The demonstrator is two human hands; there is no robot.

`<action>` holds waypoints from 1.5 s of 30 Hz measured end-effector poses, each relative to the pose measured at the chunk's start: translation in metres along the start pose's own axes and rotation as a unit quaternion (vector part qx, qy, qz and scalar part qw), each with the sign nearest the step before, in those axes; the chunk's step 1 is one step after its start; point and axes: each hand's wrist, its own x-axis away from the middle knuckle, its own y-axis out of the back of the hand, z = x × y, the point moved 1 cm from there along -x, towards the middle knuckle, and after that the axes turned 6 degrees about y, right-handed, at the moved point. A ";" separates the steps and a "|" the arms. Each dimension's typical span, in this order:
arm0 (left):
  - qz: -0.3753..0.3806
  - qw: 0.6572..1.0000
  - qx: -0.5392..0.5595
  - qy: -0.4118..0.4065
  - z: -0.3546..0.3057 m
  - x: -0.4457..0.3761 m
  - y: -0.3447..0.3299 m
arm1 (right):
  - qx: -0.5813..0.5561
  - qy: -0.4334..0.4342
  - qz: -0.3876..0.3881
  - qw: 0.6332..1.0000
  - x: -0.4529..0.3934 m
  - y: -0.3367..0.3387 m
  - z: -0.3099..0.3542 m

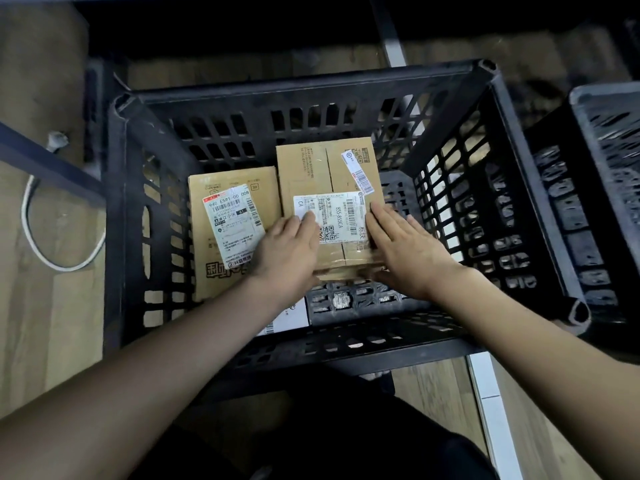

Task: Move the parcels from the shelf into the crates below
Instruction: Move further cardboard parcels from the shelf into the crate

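Forearms, two, bare, reach from the bottom corners of the view down into a black slotted plastic crate (346, 81); dark clothing of the person shows below the crate's near wall.

Left hand (287, 251): fingers straight and together, lying on the near left part of the taped cardboard parcel (329, 174), fingertips on its white shipping label (334, 216); grip flat, not curled round anything visible.

Right hand (405, 247): fingers straight, slightly spread, pressed along the parcel's right edge and top; thumb hidden.

Taped cardboard parcel: inside the crate, right of centre, held between both hands; a narrow barcode sticker (358, 171) near its far right corner; whether it rests on the crate floor cannot be told.

Second cardboard parcel (235, 237): inside the same crate, just left of the first, touching or nearly so; tilted white label (232, 223) reading 940 E591-00 008.

White item (291, 317), partly seen, at the crate's near floor under the left wrist.

Second black crate (602, 188): just beside, to the right.

Surround: wooden floor (45, 334); white cable loop (59, 237) at left; dark metal shelf frame (45, 161).
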 end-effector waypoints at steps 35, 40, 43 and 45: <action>0.111 0.962 0.183 0.171 0.019 0.203 0.260 | -0.153 -0.101 0.031 0.983 0.219 0.267 0.066; 0.054 0.958 0.225 0.172 0.032 0.265 0.392 | -0.171 -0.108 -0.015 0.979 0.299 0.375 0.084; 0.001 0.957 0.234 0.174 0.036 0.297 0.456 | -0.158 -0.098 -0.060 0.981 0.337 0.427 0.094; -0.023 0.955 0.234 0.178 0.036 0.315 0.490 | -0.158 -0.087 -0.087 0.980 0.359 0.457 0.100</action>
